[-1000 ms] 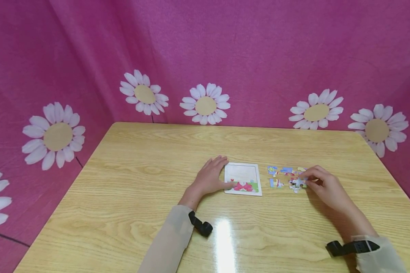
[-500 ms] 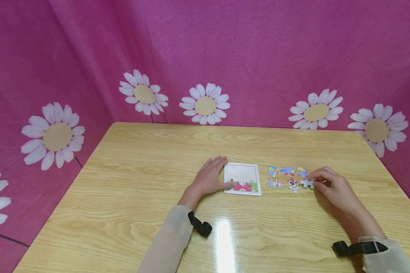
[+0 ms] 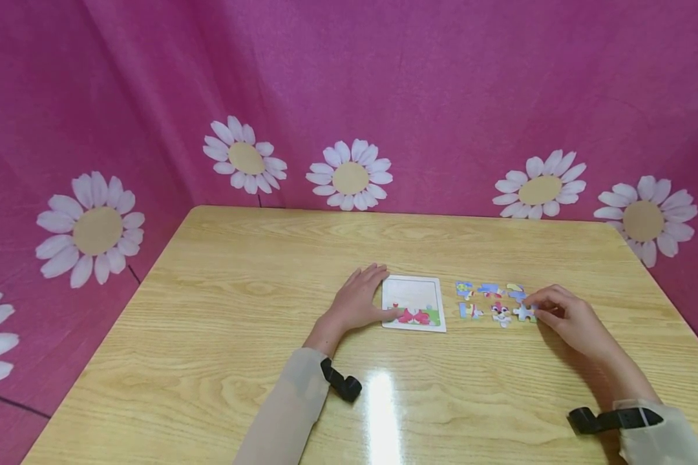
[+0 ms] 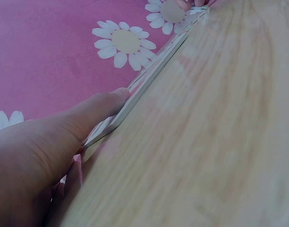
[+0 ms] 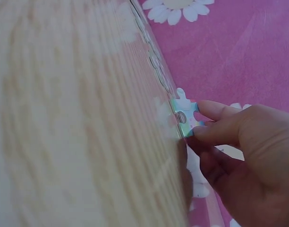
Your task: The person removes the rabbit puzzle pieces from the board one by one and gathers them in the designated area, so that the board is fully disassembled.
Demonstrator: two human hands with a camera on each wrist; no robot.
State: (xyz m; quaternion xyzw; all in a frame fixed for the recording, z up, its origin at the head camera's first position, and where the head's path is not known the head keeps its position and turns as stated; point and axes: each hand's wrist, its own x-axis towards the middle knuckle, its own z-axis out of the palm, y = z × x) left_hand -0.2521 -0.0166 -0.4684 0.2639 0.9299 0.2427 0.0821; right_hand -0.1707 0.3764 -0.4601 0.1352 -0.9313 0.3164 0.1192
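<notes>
In the head view my left hand (image 3: 357,302) lies spread at the left side of a white-bordered puzzle board (image 3: 412,290). Its thumb (image 4: 106,101) rests on the board's lower part, and the other fingers reach along the left edge to the upper corner. Pink and green pictures fill the board's bottom strip; the area above is pale. My right hand (image 3: 570,323) pinches a pale blue puzzle piece (image 5: 184,113) between thumb and forefinger, down at the table. Left of that piece sits a pink character-face piece (image 3: 500,312), with several more pieces around it in two rows.
In the lower row is a blue-and-white piece (image 3: 470,311); the upper row has a yellow-and-blue piece (image 3: 464,289), a blue-and-red one (image 3: 491,290) and another (image 3: 516,291). A wooden table (image 3: 256,310) carries everything. Behind it hangs a pink flowered cloth (image 3: 442,97).
My right hand has moved right with the pale blue piece, uncovering the pink character-face piece. Since half a second ago it has barely shifted. My left hand keeps its place on the board.
</notes>
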